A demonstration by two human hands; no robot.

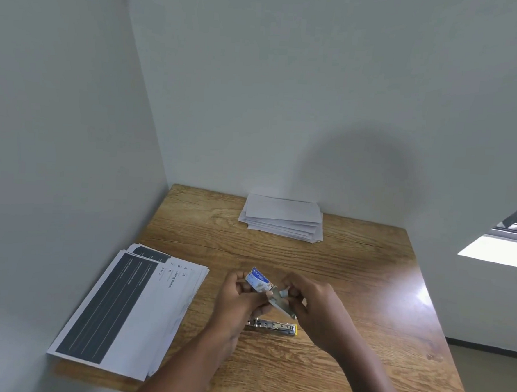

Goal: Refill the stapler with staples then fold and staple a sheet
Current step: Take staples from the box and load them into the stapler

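Note:
My left hand (238, 300) holds a small blue and white staple box (257, 279) above the middle of the wooden table (366, 293). My right hand (314, 305) pinches the box's inner tray or a strip of staples (282, 305) that juts out toward the right. Just below both hands, the metal stapler (276, 327) with a yellow end lies flat on the table, lying open with its channel showing.
A stack of printed sheets (129, 309) with dark panels lies at the table's left front, overhanging the edge. A pile of folded white sheets (283, 217) sits at the back by the wall. Walls close in on the left and back.

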